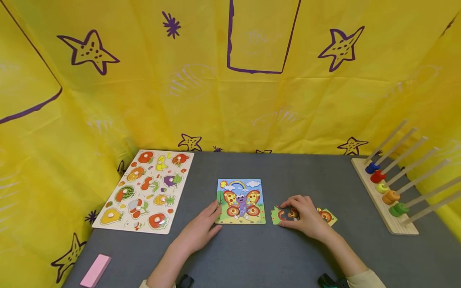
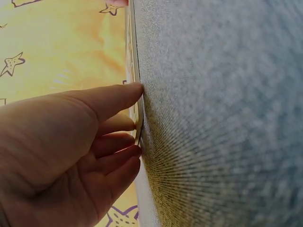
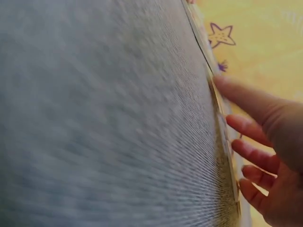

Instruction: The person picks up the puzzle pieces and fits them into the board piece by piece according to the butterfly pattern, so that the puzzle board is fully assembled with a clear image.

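Observation:
A square butterfly picture board (image 1: 241,188) lies flat at the middle of the table. My left hand (image 1: 201,228) is at its left edge, fingertips touching the lower left side and the thumb near the bottom corner. The left wrist view shows that hand (image 2: 71,151) with relaxed fingers along the tabletop line. To the right of the board lie several puzzle pieces (image 1: 275,215) with red and green printing. Over them my right hand (image 1: 306,216) spreads thumb and index finger around their edges, hiding some. In the right wrist view, the fingers of the right hand (image 3: 270,142) are apart.
A fruit peg puzzle (image 1: 144,192) lies at the left, with a pink block (image 1: 95,270) nearer the front. At the right stands a wooden peg rack (image 1: 410,228) with coloured rings and tall rods. Yellow cloth (image 1: 223,108) hangs behind the grey table (image 1: 245,256).

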A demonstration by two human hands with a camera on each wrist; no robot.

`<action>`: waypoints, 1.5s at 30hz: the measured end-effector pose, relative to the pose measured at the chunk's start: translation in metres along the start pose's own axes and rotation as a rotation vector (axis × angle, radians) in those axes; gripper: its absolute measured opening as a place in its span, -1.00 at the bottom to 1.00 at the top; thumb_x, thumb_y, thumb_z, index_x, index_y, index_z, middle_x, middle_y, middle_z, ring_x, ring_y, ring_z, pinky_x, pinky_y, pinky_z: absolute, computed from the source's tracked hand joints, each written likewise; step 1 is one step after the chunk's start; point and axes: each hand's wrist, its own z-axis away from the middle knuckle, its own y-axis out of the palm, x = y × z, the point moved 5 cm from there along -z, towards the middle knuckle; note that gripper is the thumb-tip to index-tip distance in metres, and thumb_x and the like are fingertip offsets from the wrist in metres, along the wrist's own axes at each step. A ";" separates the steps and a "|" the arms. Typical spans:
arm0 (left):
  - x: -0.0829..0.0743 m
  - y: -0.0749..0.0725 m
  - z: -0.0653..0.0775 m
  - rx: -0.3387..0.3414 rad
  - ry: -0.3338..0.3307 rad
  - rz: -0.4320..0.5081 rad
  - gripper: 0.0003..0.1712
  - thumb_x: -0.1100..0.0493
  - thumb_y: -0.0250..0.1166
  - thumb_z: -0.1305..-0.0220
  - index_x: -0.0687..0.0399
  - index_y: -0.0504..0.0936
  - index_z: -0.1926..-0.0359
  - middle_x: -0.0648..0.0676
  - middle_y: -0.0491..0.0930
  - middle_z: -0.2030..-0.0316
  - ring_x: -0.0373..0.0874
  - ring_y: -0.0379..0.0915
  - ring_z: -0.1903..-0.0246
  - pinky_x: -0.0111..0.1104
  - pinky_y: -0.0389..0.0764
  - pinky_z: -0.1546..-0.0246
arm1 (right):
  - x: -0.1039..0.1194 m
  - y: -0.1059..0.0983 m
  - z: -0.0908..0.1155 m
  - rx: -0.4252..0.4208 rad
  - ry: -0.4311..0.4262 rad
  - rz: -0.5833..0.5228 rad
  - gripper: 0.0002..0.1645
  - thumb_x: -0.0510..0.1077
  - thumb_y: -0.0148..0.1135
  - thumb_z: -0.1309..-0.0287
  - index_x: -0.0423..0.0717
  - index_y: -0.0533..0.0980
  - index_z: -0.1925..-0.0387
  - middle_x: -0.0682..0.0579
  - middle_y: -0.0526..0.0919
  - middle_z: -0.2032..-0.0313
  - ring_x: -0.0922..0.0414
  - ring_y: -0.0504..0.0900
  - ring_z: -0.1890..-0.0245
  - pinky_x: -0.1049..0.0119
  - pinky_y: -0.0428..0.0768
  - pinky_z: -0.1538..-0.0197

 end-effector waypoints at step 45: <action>0.011 0.002 0.013 0.228 0.013 0.091 -0.25 -0.03 0.29 -0.32 -0.04 0.26 -0.46 0.22 0.01 -0.48 0.15 -0.10 -0.45 0.08 0.21 -0.28 | 0.085 0.092 -0.086 -0.012 -0.056 -0.162 -0.84 -0.11 0.51 0.02 0.07 0.63 0.56 0.31 0.58 0.56 0.25 0.48 0.48 0.35 0.38 0.30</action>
